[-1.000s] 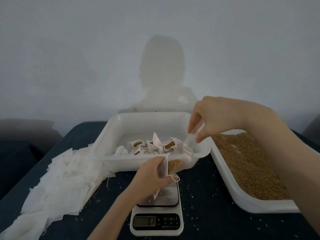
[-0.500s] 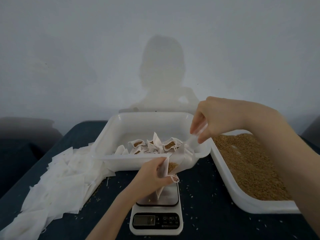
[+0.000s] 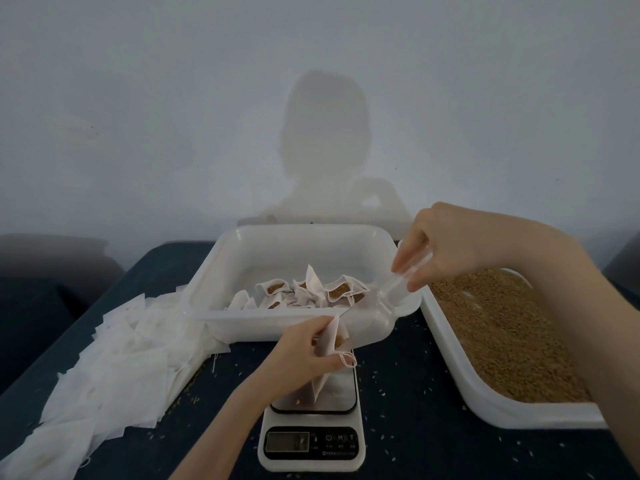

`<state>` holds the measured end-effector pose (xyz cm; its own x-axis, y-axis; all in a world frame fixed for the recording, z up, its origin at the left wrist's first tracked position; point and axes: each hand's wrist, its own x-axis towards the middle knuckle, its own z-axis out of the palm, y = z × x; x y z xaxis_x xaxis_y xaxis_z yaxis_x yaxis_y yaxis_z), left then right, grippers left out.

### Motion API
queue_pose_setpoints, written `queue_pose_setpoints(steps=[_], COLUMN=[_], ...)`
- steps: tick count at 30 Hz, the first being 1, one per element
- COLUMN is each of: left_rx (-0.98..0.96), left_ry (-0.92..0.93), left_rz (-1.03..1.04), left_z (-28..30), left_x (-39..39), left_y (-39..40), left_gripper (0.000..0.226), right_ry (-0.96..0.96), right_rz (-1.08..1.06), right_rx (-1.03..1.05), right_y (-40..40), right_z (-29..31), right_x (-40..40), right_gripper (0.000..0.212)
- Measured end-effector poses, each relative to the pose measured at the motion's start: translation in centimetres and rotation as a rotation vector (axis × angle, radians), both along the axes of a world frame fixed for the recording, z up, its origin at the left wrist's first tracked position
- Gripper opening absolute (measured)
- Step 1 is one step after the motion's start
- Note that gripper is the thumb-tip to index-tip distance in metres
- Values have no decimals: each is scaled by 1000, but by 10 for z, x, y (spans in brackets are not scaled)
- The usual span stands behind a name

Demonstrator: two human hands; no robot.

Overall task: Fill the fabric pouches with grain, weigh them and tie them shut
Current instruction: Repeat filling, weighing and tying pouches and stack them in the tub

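1. Scoop point(image 3: 388, 299) had been lifted clear of the pouch point(image 3: 330, 344) mouth; a second earlier it was tipped into it. Pour judged done.
2. Scoop handle was pinched in the right hand point(image 3: 446, 247), up and right of the scale point(image 3: 313, 424).
3. Pouch, grain visible inside, was gripped at its mouth by the left hand point(image 3: 299, 355), hanging just above the scale platform, lower than before.
4. Display was unreadable. Weighing judged next; tying not yet done.
5. Grain tray point(image 3: 485, 407) sat right of the scale, filled-pouch tray point(image 3: 221, 317) behind it.
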<state>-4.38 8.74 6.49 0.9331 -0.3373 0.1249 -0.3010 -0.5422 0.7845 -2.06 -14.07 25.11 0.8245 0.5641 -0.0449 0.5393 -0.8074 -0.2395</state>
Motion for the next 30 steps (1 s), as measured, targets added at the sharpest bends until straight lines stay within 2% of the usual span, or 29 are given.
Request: queue_pose_setpoints(steps=[9,18,22,25,28,30], left_rx=[-122,-292,-363,-407,-400,-416], left_ry=[39,87,96,97,35,35], left_rz=[38,47,40,52,92,130], left_z=[-2,-2,-5,-4,-6,-6], left_x=[3,6,9,10,11,11], left_y=[11,8,9,9,8,5], left_gripper=[37,40,36,25,38,20], right_ry=[134,252,261,247,214,181], right_rz=[-86,-139,-141,-158,-186,-217], right_rx=[361,593,643,676,692,724], right_y=[-45,-68,-75,-79,-85,-91], right_z=[-56,-96,-105,-110,-115,-116], right_x=[1,2,2,3,3,-1], right_gripper=[29,32,33,32,31,29])
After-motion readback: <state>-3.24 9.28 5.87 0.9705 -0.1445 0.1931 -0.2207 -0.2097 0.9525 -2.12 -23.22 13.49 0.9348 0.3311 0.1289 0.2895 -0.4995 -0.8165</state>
